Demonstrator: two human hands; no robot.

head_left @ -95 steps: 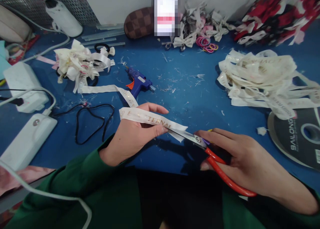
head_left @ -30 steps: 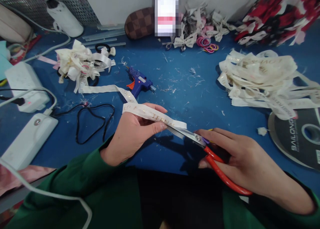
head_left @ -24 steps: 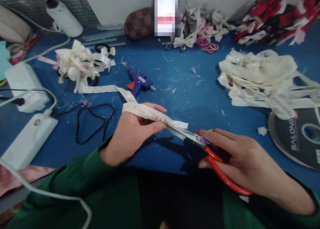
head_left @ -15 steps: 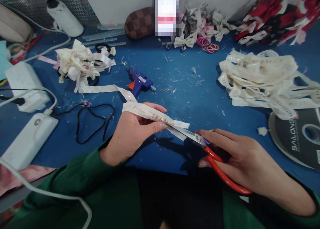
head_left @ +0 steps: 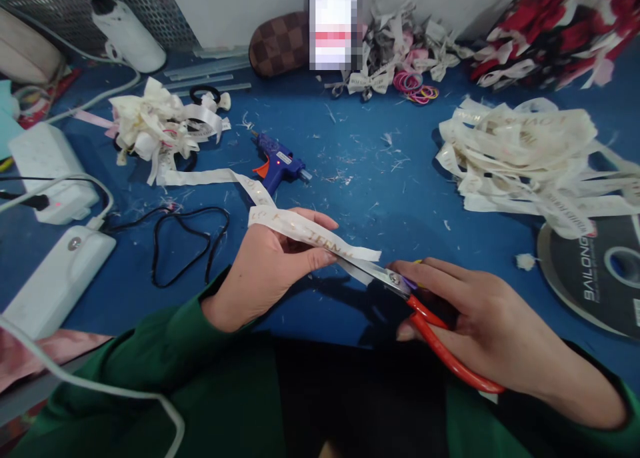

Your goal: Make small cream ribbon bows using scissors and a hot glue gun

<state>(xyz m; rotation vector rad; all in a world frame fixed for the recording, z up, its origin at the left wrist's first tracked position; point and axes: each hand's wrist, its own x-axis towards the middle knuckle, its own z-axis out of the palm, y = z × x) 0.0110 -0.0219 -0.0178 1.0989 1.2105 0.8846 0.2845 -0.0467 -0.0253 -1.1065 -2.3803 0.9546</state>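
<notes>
Folded over the fingers of my left hand (head_left: 280,265) is a white ribbon (head_left: 300,230) with gold lettering; thumb and fingers pinch it. Its tail runs back left toward a heap of cream ribbon bows (head_left: 160,125). My right hand (head_left: 480,318) grips red-handled scissors (head_left: 440,348). Their blades lie along the ribbon, between its upper layer and a lower strip, with the tips hidden at my left thumb. Something purple and yellow shows under the right fingers, too covered to name. Just beyond the left hand lies a blue glue gun (head_left: 280,161) with an orange trigger.
A pile of printed ribbon (head_left: 520,151) lies at right, above a black spool (head_left: 595,278). Several finished bows and hair ties (head_left: 415,88) sit at the back beside a phone (head_left: 334,25) and a checked pouch (head_left: 277,45). White power blocks (head_left: 60,278) and cords occupy the left.
My left hand and the ribbon have shifted very slightly to the right. The scissors have barely moved and still lie along the ribbon.
</notes>
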